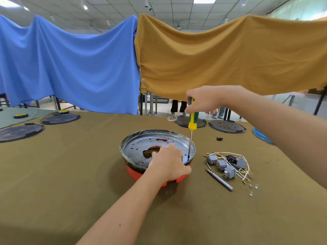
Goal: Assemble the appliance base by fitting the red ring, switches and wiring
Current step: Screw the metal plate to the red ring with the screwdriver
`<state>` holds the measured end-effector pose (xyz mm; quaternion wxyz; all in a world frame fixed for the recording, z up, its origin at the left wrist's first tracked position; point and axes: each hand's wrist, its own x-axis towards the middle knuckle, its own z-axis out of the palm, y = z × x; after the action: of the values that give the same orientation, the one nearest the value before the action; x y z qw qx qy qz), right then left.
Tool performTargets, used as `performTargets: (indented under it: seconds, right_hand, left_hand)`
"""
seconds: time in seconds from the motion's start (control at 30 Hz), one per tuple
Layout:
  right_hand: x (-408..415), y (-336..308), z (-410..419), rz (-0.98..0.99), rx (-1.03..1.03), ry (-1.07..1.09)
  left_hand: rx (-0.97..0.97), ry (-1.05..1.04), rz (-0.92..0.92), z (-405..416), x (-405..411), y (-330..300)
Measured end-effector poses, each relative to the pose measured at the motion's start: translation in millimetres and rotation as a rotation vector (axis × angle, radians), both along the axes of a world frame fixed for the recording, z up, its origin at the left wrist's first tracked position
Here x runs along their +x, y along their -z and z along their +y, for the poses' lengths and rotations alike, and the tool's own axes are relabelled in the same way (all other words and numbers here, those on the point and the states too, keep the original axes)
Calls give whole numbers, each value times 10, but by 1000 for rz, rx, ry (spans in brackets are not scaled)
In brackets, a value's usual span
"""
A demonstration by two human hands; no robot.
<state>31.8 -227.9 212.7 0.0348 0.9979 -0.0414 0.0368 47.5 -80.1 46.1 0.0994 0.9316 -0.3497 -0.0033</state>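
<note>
Right hand (203,101) gripped the handle of an upright screwdriver (192,119), its tip down inside the appliance base (141,152). Left hand (169,163) pressed on the base's near rim, fingers spread flat. Just right of it lay grey switches (228,165) with wiring (245,174) on the table (70,174).

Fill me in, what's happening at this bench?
A person is screwing down the appliance base. The right hand grips a yellow-green screwdriver upright, its tip down at the metal plate's right edge. The left hand rests on the plate, steadying it above the red ring. The grey switches and wiring lie loose on the table, not yet fitted, beside a grey pen-like tool.
</note>
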Motion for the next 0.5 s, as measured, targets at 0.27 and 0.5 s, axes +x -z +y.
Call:
performTargets:
  seconds: [0.27,0.5]
  right_hand:
    - [-92,95,-79,-155,114,-151]
    - [-154,89,49,-189,-142,-15]
  left_hand:
    - [-18,5,-18,0,-3,15]
    - [-7,12,-25,0,-15,8]
